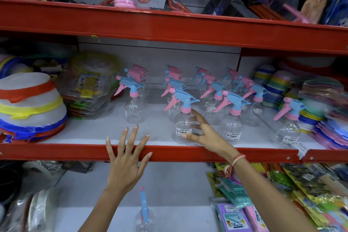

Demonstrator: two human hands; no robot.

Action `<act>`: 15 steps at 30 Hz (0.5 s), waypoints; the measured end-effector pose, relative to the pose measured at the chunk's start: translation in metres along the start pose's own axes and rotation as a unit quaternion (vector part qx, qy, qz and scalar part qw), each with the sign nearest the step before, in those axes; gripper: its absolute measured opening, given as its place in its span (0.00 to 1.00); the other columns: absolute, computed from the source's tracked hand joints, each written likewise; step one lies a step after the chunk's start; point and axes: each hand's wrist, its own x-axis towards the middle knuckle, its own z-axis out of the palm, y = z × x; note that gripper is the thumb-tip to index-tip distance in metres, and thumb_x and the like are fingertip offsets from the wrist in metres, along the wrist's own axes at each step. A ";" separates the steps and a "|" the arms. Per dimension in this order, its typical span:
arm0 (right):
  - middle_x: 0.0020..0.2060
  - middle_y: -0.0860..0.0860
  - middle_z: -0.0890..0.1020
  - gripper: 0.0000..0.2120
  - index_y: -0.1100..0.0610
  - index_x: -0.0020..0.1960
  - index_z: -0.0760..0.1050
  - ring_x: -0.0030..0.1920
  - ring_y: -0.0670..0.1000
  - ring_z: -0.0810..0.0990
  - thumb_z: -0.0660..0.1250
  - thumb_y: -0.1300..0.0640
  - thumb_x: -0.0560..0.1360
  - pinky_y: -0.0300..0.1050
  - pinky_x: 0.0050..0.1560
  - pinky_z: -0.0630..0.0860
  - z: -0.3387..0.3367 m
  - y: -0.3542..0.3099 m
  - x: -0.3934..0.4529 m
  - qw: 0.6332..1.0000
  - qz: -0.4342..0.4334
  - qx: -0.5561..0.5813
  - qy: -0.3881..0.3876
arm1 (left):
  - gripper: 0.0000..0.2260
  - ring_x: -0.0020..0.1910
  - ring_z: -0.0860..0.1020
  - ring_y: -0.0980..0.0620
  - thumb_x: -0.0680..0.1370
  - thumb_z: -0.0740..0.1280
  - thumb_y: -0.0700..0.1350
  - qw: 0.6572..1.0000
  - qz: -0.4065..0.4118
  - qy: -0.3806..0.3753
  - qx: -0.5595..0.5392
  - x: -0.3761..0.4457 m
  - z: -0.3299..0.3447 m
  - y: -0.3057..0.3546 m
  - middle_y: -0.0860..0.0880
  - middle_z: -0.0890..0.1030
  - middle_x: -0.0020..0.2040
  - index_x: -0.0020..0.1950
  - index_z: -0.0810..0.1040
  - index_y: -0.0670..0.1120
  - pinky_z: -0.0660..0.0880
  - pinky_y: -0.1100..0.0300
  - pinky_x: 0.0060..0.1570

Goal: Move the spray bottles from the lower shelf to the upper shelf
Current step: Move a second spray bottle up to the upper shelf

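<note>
Red shop shelving, crowded; right hand [199, 130], fingers spread beside a placed spray bottle [183, 118], should withdraw gently; left hand [128, 158], splayed, empty.

Clear spray bottles [185, 128] wear blue heads, pink triggers and pink collars, with white barcode labels. The shelf [169, 153] edges are red, its boards pale grey-white. Stacked lids [32, 107] carry red, yellow, blue bands.

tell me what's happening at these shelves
A person is stocking spray bottles. The right hand is open against a front bottle on the middle shelf, where about a dozen others stand in rows. The left hand is spread over the shelf's red edge, holding nothing. One bottle stands on the shelf below.
</note>
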 end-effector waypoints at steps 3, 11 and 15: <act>0.70 0.52 0.62 0.48 0.47 0.77 0.50 0.71 0.52 0.65 0.77 0.47 0.67 0.53 0.71 0.67 0.008 -0.003 -0.010 0.997 -0.001 -0.027 0.071 | 0.24 0.77 0.60 0.41 0.81 0.51 0.61 1.000 0.000 0.004 0.007 -0.001 0.000 -0.001 0.44 0.63 0.78 0.75 0.66 0.54 0.47 0.34 0.74; 0.52 0.51 0.74 0.13 0.59 0.57 0.75 0.52 0.51 0.75 0.70 0.59 0.74 0.43 0.56 0.74 0.080 -0.033 -0.074 0.920 -0.204 -0.063 0.330 | 0.27 0.79 0.52 0.40 0.80 0.54 0.61 0.998 -0.048 0.036 -0.013 -0.006 -0.003 -0.007 0.42 0.58 0.80 0.78 0.58 0.54 0.43 0.34 0.73; 0.50 0.50 0.75 0.12 0.58 0.55 0.75 0.50 0.47 0.75 0.70 0.55 0.74 0.32 0.53 0.70 0.138 -0.018 -0.098 0.950 -0.191 -0.063 0.239 | 0.28 0.79 0.50 0.41 0.80 0.54 0.61 0.998 -0.060 0.030 -0.012 -0.014 -0.004 -0.037 0.42 0.56 0.80 0.79 0.56 0.54 0.42 0.32 0.73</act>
